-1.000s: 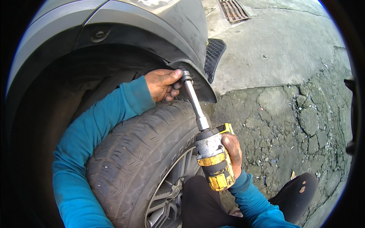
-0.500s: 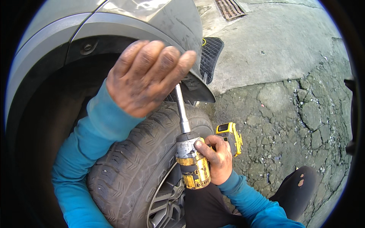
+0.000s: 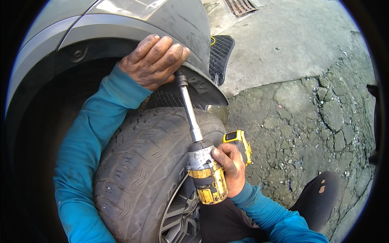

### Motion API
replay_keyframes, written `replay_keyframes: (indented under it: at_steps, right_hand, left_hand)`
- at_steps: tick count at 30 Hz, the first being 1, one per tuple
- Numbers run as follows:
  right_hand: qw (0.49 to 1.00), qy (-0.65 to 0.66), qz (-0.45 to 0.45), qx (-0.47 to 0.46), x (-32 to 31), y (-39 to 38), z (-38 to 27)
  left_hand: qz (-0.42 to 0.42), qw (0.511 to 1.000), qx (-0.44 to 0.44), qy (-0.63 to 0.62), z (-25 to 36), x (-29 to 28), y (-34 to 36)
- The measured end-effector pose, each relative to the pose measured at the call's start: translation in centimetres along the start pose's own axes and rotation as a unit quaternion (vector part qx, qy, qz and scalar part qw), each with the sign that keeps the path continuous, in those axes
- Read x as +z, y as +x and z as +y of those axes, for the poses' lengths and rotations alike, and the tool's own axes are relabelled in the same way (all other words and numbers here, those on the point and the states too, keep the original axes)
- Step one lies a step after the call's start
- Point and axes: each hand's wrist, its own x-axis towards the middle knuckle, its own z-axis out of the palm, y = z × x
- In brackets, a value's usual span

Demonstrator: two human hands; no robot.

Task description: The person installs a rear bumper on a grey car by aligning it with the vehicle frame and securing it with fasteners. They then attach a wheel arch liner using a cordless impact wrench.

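My right hand [image 3: 231, 166] is wrapped round the grip of a worn yellow and black cordless impact wrench [image 3: 208, 178]. A long chrome extension bar [image 3: 189, 107] points up and away from its nose, with a dark socket [image 3: 181, 77] at the tip. That socket sits against the underside of the grey car's wheel arch edge, beside the black splash guard [image 3: 202, 88]. My left hand [image 3: 156, 62] is closed over the wheel arch edge, knuckles bent and fingers together, right next to the socket. Its thumb and palm are hidden.
A tyre [image 3: 137, 170] with an alloy wheel [image 3: 180, 214] stands below the arch, close to the wrench. My bent knee [image 3: 318, 198] is at the lower right. A quilted black mat [image 3: 221, 54] lies beyond the bumper, and cracked concrete [image 3: 291, 121] spreads to the right.
My left hand has come down and left onto the wheel arch edge. The bar's tip has shifted slightly up and left, and the dark socket now shows. My right hand keeps its grip.
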Motion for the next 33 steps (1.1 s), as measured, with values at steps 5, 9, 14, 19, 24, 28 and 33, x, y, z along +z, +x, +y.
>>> replay_keyframes:
  at_steps: [5,9,14,19,24,28,33]
  right_hand:
    - [1.000,0.017,0.005,0.012,-0.02,0.16,-0.36]
    - [0.999,0.033,0.005,0.015,-0.06,0.45,-0.64]
    - [1.000,0.022,0.004,-0.004,0.32,0.37,-0.37]
    - [0.996,0.091,-0.001,0.006,0.64,-0.17,-0.38]
    - [0.999,0.034,-0.039,-0.012,-0.05,0.16,-0.36]
    - [0.997,0.074,0.028,0.004,0.36,0.57,-0.24]
    - [0.998,0.061,0.019,-0.001,0.47,0.35,0.34]
  left_hand:
    - [0.003,1.000,-0.004,0.001,0.07,0.20,-0.14]
    - [0.006,1.000,0.004,0.002,-0.09,0.12,0.20]
    - [0.029,0.999,-0.015,-0.005,0.03,0.32,0.58]
    - [0.031,0.999,0.006,-0.004,-0.27,0.56,0.30]
    - [0.026,1.000,0.006,-0.003,-0.31,0.61,0.12]
    - [0.028,1.000,0.002,-0.006,-0.15,0.70,0.13]
    - [0.035,0.999,0.003,-0.005,-0.09,0.73,-0.07]
